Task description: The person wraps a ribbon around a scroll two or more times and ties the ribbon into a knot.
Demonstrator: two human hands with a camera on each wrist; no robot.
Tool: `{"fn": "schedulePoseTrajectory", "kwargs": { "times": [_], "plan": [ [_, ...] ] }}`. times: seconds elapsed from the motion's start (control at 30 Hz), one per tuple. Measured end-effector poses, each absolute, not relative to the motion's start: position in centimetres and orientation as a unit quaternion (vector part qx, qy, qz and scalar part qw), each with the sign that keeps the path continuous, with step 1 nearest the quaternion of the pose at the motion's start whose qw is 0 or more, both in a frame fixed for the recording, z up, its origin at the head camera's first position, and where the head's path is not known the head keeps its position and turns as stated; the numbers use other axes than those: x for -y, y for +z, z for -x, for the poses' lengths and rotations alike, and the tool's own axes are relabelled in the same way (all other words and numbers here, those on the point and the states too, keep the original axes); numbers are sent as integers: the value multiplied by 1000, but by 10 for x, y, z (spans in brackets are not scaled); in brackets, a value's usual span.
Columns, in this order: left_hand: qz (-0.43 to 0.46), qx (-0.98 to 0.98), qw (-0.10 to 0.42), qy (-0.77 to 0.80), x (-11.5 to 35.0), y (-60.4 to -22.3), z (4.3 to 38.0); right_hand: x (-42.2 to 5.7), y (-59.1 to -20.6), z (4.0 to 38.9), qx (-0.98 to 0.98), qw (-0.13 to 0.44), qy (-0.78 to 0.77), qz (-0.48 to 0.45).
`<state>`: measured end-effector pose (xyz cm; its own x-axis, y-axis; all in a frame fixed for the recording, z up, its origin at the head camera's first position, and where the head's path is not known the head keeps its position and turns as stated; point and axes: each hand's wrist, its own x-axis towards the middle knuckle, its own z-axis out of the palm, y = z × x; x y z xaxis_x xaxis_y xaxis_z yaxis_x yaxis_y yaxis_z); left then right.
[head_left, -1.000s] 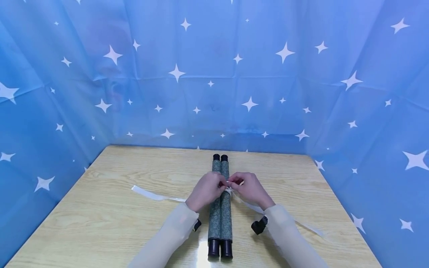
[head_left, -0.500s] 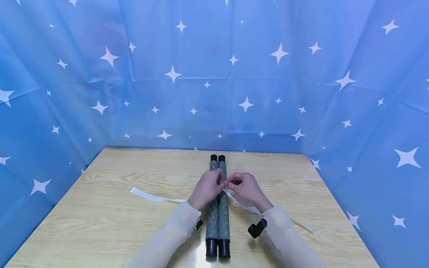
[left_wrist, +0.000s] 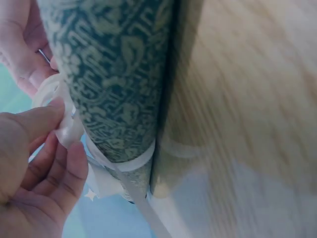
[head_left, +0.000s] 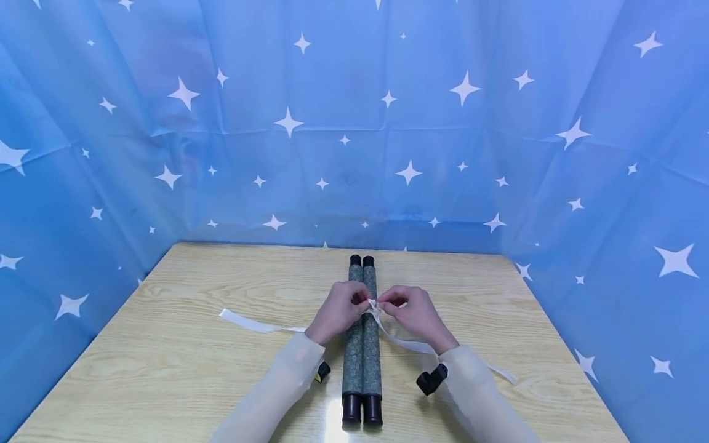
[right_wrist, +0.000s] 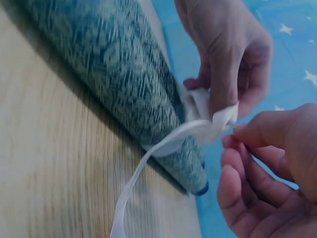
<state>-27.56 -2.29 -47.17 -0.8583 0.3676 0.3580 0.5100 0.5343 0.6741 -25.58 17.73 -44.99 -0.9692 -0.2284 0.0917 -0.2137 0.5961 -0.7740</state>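
Observation:
A rolled scroll [head_left: 352,363] with two green patterned rolls and dark end knobs lies lengthwise on the table. White ribbon [head_left: 412,346] is wrapped around its middle, with loose tails trailing to both sides. My left hand [head_left: 339,309] pinches a folded loop of the ribbon [left_wrist: 71,130] between thumb and fingers, above the rolls. Opposite it, my right hand [head_left: 416,314] has thumb and forefinger together at the edge of the bunched ribbon [right_wrist: 224,119]. In the left wrist view, the band of ribbon circles the patterned roll [left_wrist: 111,84] below the fingers.
The wooden table [head_left: 183,369] extends around the scroll, with a blue star-patterned curtain [head_left: 354,154] behind it. Black wrist cameras [head_left: 432,379] hang under the sleeves. One ribbon tail [head_left: 249,322] lies on the table at the left.
My hands have drawn slightly apart, and a white ribbon loop now shows between the fingertips. The scroll stays in place on the table; the head view has shifted a little.

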Motion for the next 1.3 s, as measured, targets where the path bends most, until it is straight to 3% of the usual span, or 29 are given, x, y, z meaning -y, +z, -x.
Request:
{"fn": "schedulePoseTrajectory", "kwargs": {
  "times": [0.3,1.03,1.3],
  "plan": [
    [267,849,89,-447,26,-477,276,-179,-461,268,-884,55,-438,155],
    [232,883,-5,-409,74,-461,285,-182,-455,271,-884,38,-437,160],
    [299,895,-20,-330,69,-459,301,-181,-455,267,-887,32,-427,175]
  ]
}}
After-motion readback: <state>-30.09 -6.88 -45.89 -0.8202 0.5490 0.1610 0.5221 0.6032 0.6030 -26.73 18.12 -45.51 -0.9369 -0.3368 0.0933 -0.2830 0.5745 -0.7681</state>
